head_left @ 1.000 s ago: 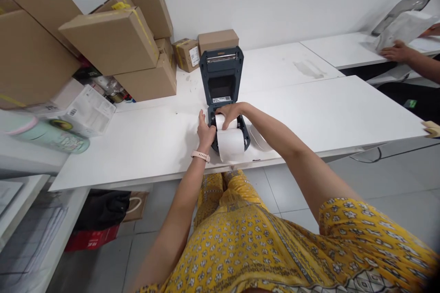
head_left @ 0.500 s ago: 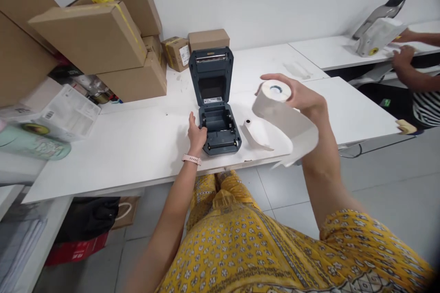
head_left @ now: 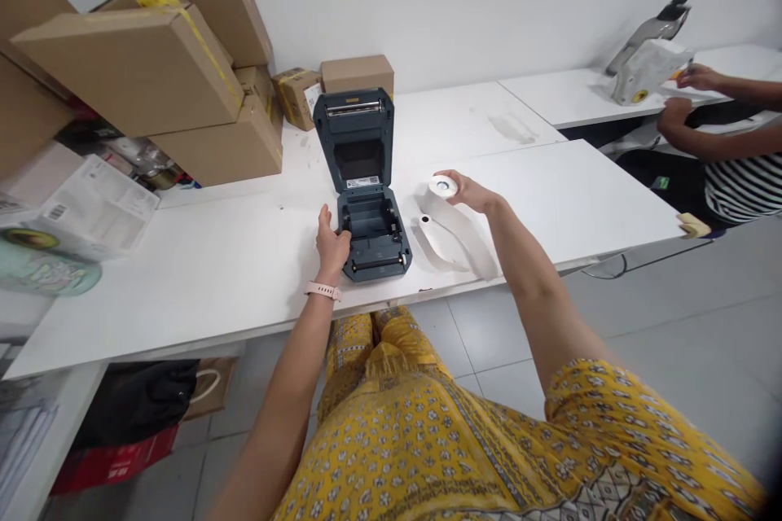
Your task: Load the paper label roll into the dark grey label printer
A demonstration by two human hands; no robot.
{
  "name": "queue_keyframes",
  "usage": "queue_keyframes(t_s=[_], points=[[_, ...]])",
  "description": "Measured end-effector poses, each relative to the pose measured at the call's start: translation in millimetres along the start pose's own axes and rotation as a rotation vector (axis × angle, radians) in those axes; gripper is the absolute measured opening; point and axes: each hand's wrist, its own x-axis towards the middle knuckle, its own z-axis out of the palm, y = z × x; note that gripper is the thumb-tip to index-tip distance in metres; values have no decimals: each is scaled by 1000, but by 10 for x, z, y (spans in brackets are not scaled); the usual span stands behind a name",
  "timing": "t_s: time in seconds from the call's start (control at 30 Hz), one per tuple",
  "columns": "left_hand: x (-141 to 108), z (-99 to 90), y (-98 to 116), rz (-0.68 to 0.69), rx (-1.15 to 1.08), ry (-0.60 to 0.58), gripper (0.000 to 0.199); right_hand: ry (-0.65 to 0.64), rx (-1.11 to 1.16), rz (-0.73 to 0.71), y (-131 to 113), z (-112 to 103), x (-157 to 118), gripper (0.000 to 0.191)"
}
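Observation:
A dark blue-grey label printer (head_left: 370, 216) stands on the white table with its lid raised and its inside bare of any roll. My left hand (head_left: 333, 248) holds its left side, the thumb over the edge and the fingers stretched along the outside. To the right, my right hand (head_left: 467, 191) is closed round the far right side of a white label roll (head_left: 442, 186), which stands on end at table height. A loose paper strip (head_left: 473, 240) trails from the roll towards the front edge. Beside it lies a second white strip with a small dark-holed core (head_left: 426, 221).
Cardboard boxes (head_left: 147, 65) are stacked at the back left, near a white box (head_left: 91, 199) and a mint-green bottle (head_left: 52, 269). At the far right, a co-worker's hands (head_left: 684, 98) are beside a white device (head_left: 651, 72). The table's front edge (head_left: 257, 330) runs before me.
My right hand has brought the roll down and to the left, from above the table to its surface; the trailing strip has dropped with it. My left hand stays at the printer. The view has shifted slightly.

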Motion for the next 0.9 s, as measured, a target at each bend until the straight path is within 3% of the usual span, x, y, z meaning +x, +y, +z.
queue_keyframes(t_s=[0.17,0.27,0.33,0.43,0.53,0.63,0.8,0.9], points=[[-10,-6,13,-20,6,-7,95,-58,34,-11,59,234,256,86],[-10,-5,7,-7,10,-4,94,-110,28,-12,-46,157,202,97],[-8,-1,-1,5,18,3,93,-48,41,-29,-233,25,28,99],[-2,5,-18,21,14,6,90,108,68,-144,-610,-87,-429,71],[11,10,-41,32,2,1,90,-8,-5,-175,-826,72,-924,35],[25,13,-63,39,-16,-5,91,-139,-181,-59,-663,378,-1201,29],[28,13,-70,33,-53,-23,91,142,-422,85,-78,704,-1100,38],[13,13,-50,31,-41,-23,91,226,-226,75,82,839,-894,46]])
